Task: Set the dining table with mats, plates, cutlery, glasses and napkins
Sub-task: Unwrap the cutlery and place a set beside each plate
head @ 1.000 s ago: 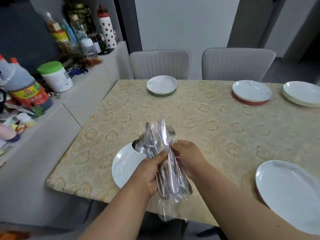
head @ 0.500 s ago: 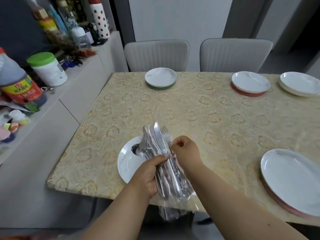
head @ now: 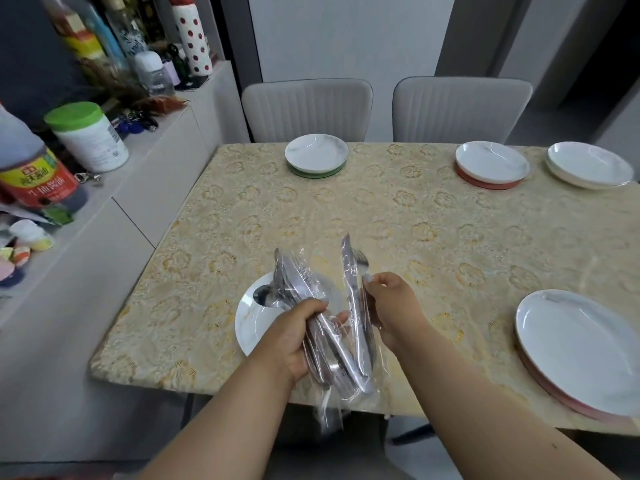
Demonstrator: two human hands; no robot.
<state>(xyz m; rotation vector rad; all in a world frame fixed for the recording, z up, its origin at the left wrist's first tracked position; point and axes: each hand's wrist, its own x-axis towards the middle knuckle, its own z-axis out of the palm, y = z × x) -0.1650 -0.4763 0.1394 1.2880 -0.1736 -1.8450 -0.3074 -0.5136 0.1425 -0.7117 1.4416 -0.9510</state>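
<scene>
On the far left a sideboard stands next to the counter. It holds a big soy sauce bottle, a white tub with a green lid and a white bottle with red dots near its far end.

The counter has a yellow cloth with flower shapes. By its near edge, close to the left corner, lies a white plate. The left hand is above this plate. Its fingers are curled tight around a bunch of cutlery wrapped in clear plastic. A spoon bowl sticks out to the left, over the plate.

Just to the right, the right hand pinches a knife and fork in their own clear plastic wrap. They point up and sit just beside the bunch, with a small gap at the top. The bottom ends of both packs hang past the near edge of the counter.

At the far edge a small white plate on a green mat sits in front of the left chair. More to the right, a white plate on a red mat sits in front of the right chair. At the far right corner is another white plate. By the near edge on the right lies a big white plate on a pink mat.
</scene>
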